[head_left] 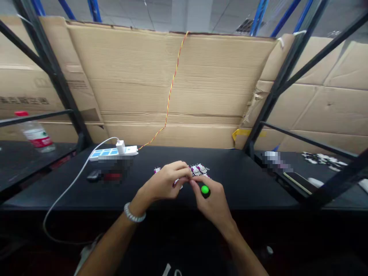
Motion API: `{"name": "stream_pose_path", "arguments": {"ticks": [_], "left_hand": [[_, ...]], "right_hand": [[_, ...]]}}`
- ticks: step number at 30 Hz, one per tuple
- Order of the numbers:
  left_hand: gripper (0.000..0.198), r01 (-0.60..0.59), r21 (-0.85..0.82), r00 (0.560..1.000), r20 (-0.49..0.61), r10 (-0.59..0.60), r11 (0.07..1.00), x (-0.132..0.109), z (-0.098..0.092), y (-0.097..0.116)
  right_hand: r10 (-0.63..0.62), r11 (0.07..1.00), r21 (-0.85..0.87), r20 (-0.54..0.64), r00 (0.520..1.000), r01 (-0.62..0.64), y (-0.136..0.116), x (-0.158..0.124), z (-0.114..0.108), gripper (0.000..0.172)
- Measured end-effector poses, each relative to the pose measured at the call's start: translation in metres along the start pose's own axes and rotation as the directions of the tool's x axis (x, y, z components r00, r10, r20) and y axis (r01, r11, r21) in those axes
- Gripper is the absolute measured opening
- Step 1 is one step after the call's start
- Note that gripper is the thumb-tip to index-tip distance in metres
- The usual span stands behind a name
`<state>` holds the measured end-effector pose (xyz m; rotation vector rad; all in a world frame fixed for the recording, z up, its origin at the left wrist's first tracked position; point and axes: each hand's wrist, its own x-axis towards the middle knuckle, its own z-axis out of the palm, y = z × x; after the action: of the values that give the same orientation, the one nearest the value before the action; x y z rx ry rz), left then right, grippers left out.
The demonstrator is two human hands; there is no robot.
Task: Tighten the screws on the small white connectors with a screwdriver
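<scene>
My left hand and my right hand meet above the black table, fingertips pinched together. Whatever is between their fingertips is too small and covered to make out. In the curl of my right hand sits a black handle with a bright green round end, perhaps a screwdriver; its other end is hidden. Just beyond the fingers lies a cluster of small white and magenta parts with thin metal prongs. Another such part shows to the left of my left hand, and more are partly covered by my hands.
A white power strip with a plugged-in charger stands at back left, its white cable looping over the table's front edge. Cardboard walls the back. Dark metal posts flank both sides. A bottle stands at far left.
</scene>
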<state>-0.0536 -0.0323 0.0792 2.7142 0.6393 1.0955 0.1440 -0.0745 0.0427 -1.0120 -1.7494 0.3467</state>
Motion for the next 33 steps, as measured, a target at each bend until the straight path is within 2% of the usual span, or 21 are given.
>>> {"name": "stream_pose_path", "arguments": {"ticks": [3, 7, 9, 11, 15, 18, 22, 28, 33], "left_hand": [[0.017, 0.067, -0.088, 0.987, -0.141, -0.079, 0.994, -0.007, 0.011, 0.004], [0.013, 0.134, -0.162, 0.935, -0.307, -0.179, 0.978, -0.018, 0.025, 0.007], [0.013, 0.128, -0.139, 0.921, -0.35, -0.169, 0.982, -0.024, 0.029, 0.007], [0.013, 0.074, -0.053, 0.922, -0.377, -0.089, 0.996, -0.031, 0.03, 0.007], [0.021, -0.055, 0.161, 0.933, -0.344, 0.108, 0.985, -0.044, 0.03, 0.004], [0.028, -0.062, 0.24, 0.937, -0.321, 0.14, 0.969, -0.051, 0.031, 0.004], [0.03, -0.072, 0.263, 0.938, -0.31, 0.156, 0.962, -0.054, 0.033, 0.003], [0.026, -0.008, 0.153, 0.969, -0.241, 0.045, 0.988, -0.055, 0.036, -0.004], [0.017, 0.092, 0.028, 0.973, -0.216, -0.084, 0.995, -0.053, 0.04, -0.009]], "right_hand": [[-0.026, 0.999, 0.018, -0.005, 1.0, 0.026, -0.001, 0.0, -0.002, 0.016], [-0.059, 0.995, 0.076, 0.023, 0.998, 0.057, -0.005, -0.002, -0.001, 0.016], [-0.045, 0.994, 0.097, 0.045, 0.998, 0.041, -0.008, -0.002, 0.0, 0.016], [-0.004, 0.994, 0.108, 0.072, 0.997, -0.004, -0.01, -0.002, 0.0, 0.017], [0.097, 0.985, 0.125, 0.181, 0.979, -0.121, -0.013, 0.0, -0.002, 0.022], [0.14, 0.973, 0.143, 0.26, 0.955, -0.181, -0.012, 0.002, -0.003, 0.025], [0.166, 0.965, 0.145, 0.314, 0.935, -0.22, -0.008, 0.006, -0.004, 0.028], [0.199, 0.945, 0.168, 0.384, 0.902, -0.28, 0.002, 0.012, -0.005, 0.031], [0.246, 0.921, 0.177, 0.425, 0.871, -0.346, 0.011, 0.014, 0.0, 0.032]]}}
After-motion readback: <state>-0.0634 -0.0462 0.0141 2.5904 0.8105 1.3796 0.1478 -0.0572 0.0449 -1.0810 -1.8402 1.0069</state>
